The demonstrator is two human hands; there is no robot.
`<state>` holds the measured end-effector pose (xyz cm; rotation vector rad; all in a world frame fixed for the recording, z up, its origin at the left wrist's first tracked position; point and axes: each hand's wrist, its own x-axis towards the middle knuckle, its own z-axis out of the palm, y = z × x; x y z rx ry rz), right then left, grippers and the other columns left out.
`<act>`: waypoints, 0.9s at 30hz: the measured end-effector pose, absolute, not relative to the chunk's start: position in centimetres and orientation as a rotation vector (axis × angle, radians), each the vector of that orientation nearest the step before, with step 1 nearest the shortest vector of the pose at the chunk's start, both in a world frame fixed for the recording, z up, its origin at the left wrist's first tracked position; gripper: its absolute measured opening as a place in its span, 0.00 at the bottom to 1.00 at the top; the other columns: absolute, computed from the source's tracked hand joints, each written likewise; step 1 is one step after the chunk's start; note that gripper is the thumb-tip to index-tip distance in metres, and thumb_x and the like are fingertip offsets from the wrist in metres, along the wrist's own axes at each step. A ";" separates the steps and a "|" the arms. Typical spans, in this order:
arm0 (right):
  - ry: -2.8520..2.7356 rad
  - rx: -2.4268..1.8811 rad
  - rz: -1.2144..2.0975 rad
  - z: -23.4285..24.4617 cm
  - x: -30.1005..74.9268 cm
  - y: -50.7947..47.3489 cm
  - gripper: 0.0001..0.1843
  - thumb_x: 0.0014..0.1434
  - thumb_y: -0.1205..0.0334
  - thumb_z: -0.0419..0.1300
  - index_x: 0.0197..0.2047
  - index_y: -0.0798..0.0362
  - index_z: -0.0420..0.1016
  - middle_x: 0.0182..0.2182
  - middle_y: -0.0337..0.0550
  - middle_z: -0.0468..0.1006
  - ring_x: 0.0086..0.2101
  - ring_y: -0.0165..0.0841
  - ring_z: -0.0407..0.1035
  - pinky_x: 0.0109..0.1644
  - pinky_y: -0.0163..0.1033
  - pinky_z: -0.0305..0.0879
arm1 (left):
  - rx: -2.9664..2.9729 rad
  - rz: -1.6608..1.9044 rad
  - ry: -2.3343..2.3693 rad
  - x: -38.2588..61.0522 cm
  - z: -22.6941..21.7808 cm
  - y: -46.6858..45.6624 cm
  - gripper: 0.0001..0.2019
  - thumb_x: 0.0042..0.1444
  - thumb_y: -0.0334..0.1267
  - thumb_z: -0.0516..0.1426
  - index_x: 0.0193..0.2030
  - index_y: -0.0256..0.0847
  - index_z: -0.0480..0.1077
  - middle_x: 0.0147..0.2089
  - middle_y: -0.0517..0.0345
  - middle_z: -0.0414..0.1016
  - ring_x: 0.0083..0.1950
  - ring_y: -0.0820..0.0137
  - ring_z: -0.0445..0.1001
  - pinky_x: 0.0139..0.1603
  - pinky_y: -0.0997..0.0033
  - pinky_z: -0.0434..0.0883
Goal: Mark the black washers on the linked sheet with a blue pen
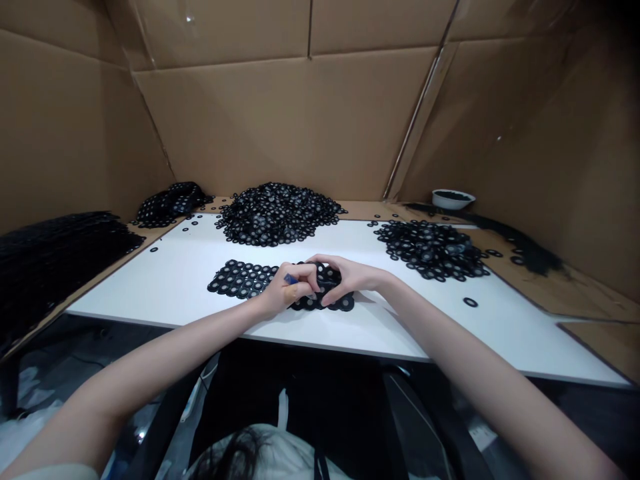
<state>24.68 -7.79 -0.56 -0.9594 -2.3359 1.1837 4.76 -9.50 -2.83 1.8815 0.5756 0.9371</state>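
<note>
A flat sheet of joined black rings (240,278) lies on the white board (165,280) just in front of me. My left hand (289,289) is closed around a small blue tool at the sheet's right part. My right hand (345,277) presses its fingers on the same sheet, pinching the black rings beside the left hand. Both hands touch over the sheet, hiding its middle.
A big heap of loose black rings (275,213) sits at the back centre, a smaller heap (430,248) at the right, one stray ring (470,302) near it. Stacked black sheets (55,247) fill the left. A white bowl (453,198) stands back right. Cardboard walls surround everything.
</note>
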 end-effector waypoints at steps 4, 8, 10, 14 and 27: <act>-2.334 -1.002 1.176 -0.5 24.6 -7.8 0.41 0.37 0.57 0.71 0.56 0.50 0.63 0.51 0.42 0.68 0.52 0.41 0.61 0.56 0.42 0.58 | 1.903 0.920 0.554 4.7 -2.8 -9.6 0.07 0.45 0.34 0.53 0.22 0.34 0.69 0.16 0.63 0.63 0.20 0.77 0.58 0.23 0.77 0.55; -2.336 -0.980 1.198 -0.4 24.6 -7.8 0.41 0.37 0.57 0.71 0.55 0.50 0.63 0.51 0.41 0.69 0.52 0.40 0.62 0.56 0.41 0.58 | 1.857 0.895 0.547 4.7 -2.8 -9.5 0.06 0.45 0.33 0.52 0.23 0.34 0.68 0.15 0.64 0.61 0.18 0.78 0.58 0.21 0.78 0.55; -2.337 -0.958 1.211 -0.5 24.6 -7.8 0.40 0.38 0.56 0.70 0.55 0.50 0.64 0.51 0.41 0.69 0.51 0.40 0.62 0.56 0.41 0.58 | 1.830 0.878 0.560 4.7 -2.9 -9.5 0.06 0.45 0.32 0.52 0.23 0.34 0.68 0.15 0.65 0.60 0.17 0.78 0.57 0.21 0.78 0.54; -2.329 -0.958 1.227 -0.4 24.6 -7.8 0.40 0.37 0.56 0.70 0.55 0.50 0.64 0.50 0.41 0.69 0.51 0.40 0.63 0.56 0.41 0.58 | 1.799 0.843 0.571 4.7 -3.0 -9.4 0.05 0.44 0.32 0.53 0.23 0.34 0.68 0.15 0.65 0.60 0.17 0.78 0.58 0.20 0.78 0.53; -2.360 -1.054 1.168 -0.7 24.7 -7.5 0.42 0.37 0.55 0.71 0.56 0.49 0.63 0.55 0.43 0.66 0.54 0.42 0.61 0.58 0.42 0.57 | 1.941 0.733 0.558 4.6 -2.5 -9.7 0.08 0.47 0.32 0.50 0.25 0.34 0.69 0.14 0.64 0.60 0.19 0.77 0.58 0.23 0.78 0.56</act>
